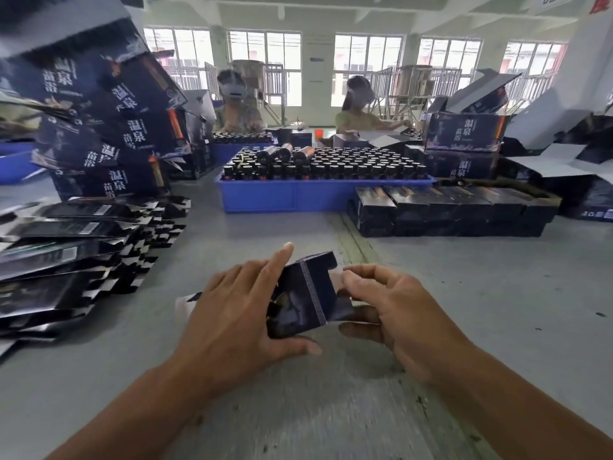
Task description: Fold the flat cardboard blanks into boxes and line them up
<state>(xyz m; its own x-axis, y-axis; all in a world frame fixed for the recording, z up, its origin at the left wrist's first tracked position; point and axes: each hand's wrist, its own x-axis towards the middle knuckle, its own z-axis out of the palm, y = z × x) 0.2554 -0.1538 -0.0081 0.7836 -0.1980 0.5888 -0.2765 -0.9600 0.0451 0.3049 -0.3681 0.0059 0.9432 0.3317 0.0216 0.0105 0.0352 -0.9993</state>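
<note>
A dark blue cardboard box [306, 295], partly folded, is held just above the grey table [497, 310] in front of me. My left hand [238, 310] grips its left side, index finger stretched over the top. My right hand [388, 307] holds the right end, thumb pressing on a pale flap. A fanned stack of flat dark blanks [76, 257] lies at the left. A row of folded boxes [454, 210] stands lined up at the right, behind my hands.
A blue tray [298, 197] full of small dark bottles sits mid-table. Printed cartons [109, 127] pile up high at the left and more cartons [464, 134] stand at the right. Two people work across the table.
</note>
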